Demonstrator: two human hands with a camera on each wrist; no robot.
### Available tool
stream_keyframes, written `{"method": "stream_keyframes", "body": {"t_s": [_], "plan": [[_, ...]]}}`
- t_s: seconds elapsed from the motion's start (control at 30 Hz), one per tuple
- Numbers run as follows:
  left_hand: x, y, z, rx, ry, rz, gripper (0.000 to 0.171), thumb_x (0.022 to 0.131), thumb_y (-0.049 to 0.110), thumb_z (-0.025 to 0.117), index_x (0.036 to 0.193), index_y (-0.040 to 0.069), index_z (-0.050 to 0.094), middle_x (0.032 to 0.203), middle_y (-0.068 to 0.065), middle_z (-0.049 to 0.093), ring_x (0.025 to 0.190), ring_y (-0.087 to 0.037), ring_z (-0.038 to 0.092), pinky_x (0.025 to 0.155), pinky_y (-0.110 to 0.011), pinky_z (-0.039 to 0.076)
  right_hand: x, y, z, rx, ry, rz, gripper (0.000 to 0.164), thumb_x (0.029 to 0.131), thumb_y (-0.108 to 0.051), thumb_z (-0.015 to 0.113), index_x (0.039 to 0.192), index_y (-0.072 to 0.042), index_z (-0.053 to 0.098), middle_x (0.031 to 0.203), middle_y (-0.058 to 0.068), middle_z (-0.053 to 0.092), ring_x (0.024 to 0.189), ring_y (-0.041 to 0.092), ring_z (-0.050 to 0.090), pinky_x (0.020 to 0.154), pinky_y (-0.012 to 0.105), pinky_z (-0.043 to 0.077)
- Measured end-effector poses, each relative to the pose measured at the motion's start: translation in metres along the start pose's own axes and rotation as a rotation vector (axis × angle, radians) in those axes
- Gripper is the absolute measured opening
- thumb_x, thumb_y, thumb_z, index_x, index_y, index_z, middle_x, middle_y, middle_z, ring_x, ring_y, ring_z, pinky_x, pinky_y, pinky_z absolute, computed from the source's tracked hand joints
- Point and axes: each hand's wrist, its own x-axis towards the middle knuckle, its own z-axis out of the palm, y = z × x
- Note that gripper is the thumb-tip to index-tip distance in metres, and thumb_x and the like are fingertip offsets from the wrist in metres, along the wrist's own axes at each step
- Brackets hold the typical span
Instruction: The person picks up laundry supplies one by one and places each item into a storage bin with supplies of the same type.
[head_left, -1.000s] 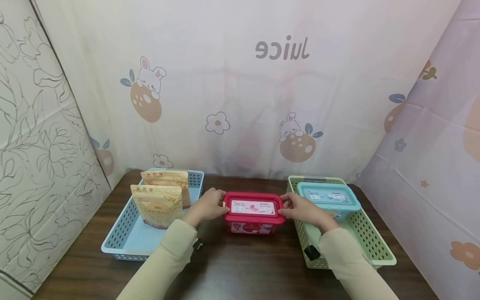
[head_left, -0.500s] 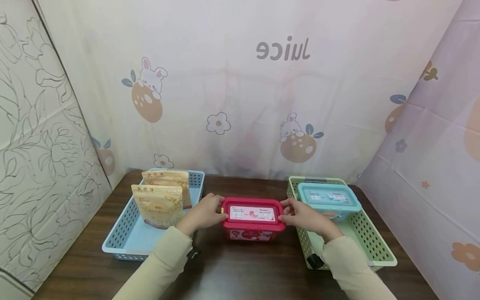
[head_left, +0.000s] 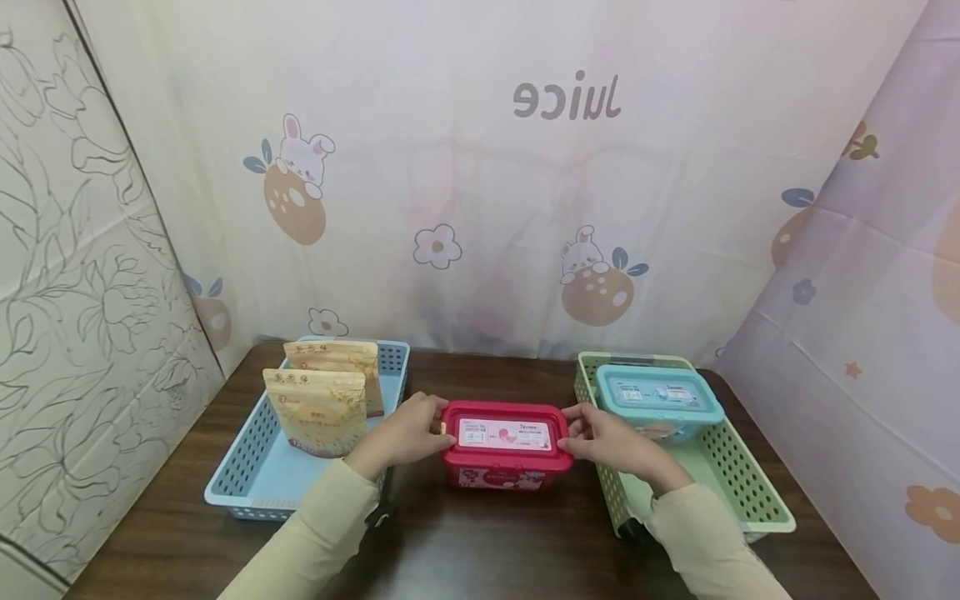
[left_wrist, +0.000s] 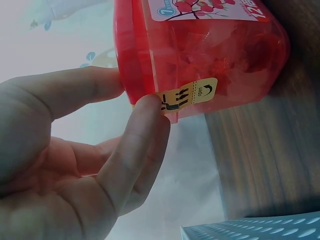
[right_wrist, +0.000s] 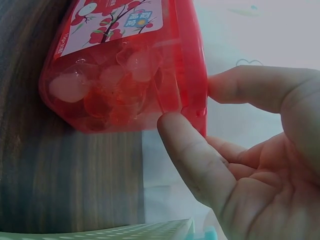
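Note:
A red lidded box of what look like laundry pods [head_left: 504, 457] stands upright at the middle of the table, a pink label on its lid. Rounded pods show through its clear red side in the right wrist view. My left hand [head_left: 405, 432] pinches its left end at the lid rim, thumb and fingers on either side of the edge. A yellow "open" sticker [left_wrist: 190, 96] crosses the lid seam by those fingers. At the opposite end my right hand [head_left: 611, 440] pinches the rim likewise. Whether the base touches the wood is hard to tell.
On the left, a blue basket [head_left: 258, 479] holds two yellow stand-up pouches [head_left: 318, 412]. A green basket [head_left: 731, 458] on the right holds a turquoise lidded box [head_left: 660, 396] towards its back. Dark wooden table [head_left: 510, 550] lies in front of the red box; a patterned curtain hangs behind.
The red box has come a short way towards me, both hands keeping their grip on its ends. Both baskets and their contents have stayed where they were.

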Motion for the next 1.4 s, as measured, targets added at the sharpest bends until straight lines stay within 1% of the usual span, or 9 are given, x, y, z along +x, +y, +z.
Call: {"method": "stream_keyframes", "body": {"t_s": [0.33,0.5,0.6,0.73,0.9,1.0,1.13,1.33,1.4], "plan": [[-0.005,0.002,0.0,-0.003,-0.014,-0.024,0.054,0.086,0.019,0.081,0.128,-0.008,0.059,0.109,-0.013,0.059,0.093,-0.02,0.059,0.082,-0.039,0.058,-0.006,-0.001,0.003,0.011,-0.002,0.002,0.056,0.092,-0.022,0.074,0.133,0.005,0.049,0.097,0.009,0.058,0.084,0.022,0.056,0.068,0.032,0.053],[-0.005,0.0,0.001,-0.026,-0.018,-0.033,0.054,0.086,0.018,0.081,0.128,-0.008,0.059,0.109,-0.013,0.06,0.093,-0.02,0.059,0.082,-0.04,0.058,-0.008,0.0,0.004,0.034,0.007,0.017,0.057,0.091,-0.023,0.075,0.134,0.004,0.049,0.097,0.009,0.059,0.084,0.022,0.057,0.071,0.036,0.055],[-0.004,-0.003,0.002,-0.058,-0.022,-0.042,0.056,0.086,0.019,0.081,0.13,-0.007,0.057,0.111,-0.012,0.061,0.094,-0.02,0.06,0.084,-0.041,0.058,-0.008,0.002,0.004,0.055,0.005,0.019,0.058,0.091,-0.022,0.076,0.134,0.004,0.048,0.098,0.01,0.058,0.085,0.022,0.058,0.073,0.036,0.057],[-0.002,-0.012,0.005,-0.164,-0.027,-0.048,0.057,0.088,0.019,0.079,0.133,-0.006,0.054,0.111,-0.011,0.063,0.096,-0.02,0.062,0.085,-0.041,0.057,-0.007,0.003,0.005,0.084,0.008,0.014,0.059,0.091,-0.021,0.075,0.135,0.005,0.046,0.1,0.011,0.058,0.086,0.023,0.059,0.073,0.034,0.057],[-0.003,-0.022,0.007,-0.426,-0.071,-0.118,0.061,0.089,0.017,0.077,0.138,-0.004,0.049,0.114,-0.012,0.062,0.099,-0.022,0.065,0.083,-0.041,0.059,-0.006,0.006,0.009,0.114,0.033,0.026,0.06,0.09,-0.021,0.075,0.135,0.004,0.045,0.1,0.012,0.057,0.087,0.024,0.057,0.073,0.035,0.054],[-0.005,-0.023,0.008,-0.537,-0.096,-0.162,0.062,0.09,0.016,0.076,0.14,-0.005,0.047,0.117,-0.014,0.06,0.101,-0.024,0.065,0.085,-0.044,0.058,-0.006,0.007,0.012,0.146,0.045,0.035,0.06,0.091,-0.02,0.074,0.136,0.005,0.043,0.103,0.013,0.056,0.09,0.025,0.055,0.076,0.038,0.055],[-0.007,-0.023,0.008,-0.555,-0.108,-0.206,0.064,0.091,0.02,0.074,0.142,-0.006,0.046,0.121,-0.015,0.06,0.105,-0.025,0.064,0.09,-0.047,0.056,-0.008,0.009,0.017,0.183,0.066,0.056,0.063,0.093,-0.021,0.072,0.141,0.006,0.04,0.107,0.013,0.056,0.093,0.025,0.056,0.079,0.04,0.055],[-0.008,-0.022,0.014,-0.58,-0.111,-0.26,0.066,0.094,0.023,0.071,0.144,-0.008,0.042,0.131,-0.02,0.057,0.108,-0.027,0.065,0.094,-0.048,0.053,-0.011,0.009,0.023,0.159,0.114,0.071,0.063,0.093,-0.023,0.071,0.142,0.005,0.043,0.11,0.012,0.059,0.094,0.024,0.058,0.081,0.041,0.056],[-0.008,-0.022,0.017,-0.622,-0.106,-0.268,0.067,0.094,0.021,0.071,0.145,-0.009,0.04,0.134,-0.023,0.055,0.108,-0.029,0.065,0.094,-0.049,0.053,-0.011,0.009,0.024,0.152,0.12,0.065,0.062,0.094,-0.023,0.071,0.142,0.006,0.043,0.11,0.012,0.06,0.095,0.024,0.058,0.082,0.042,0.057]]}}
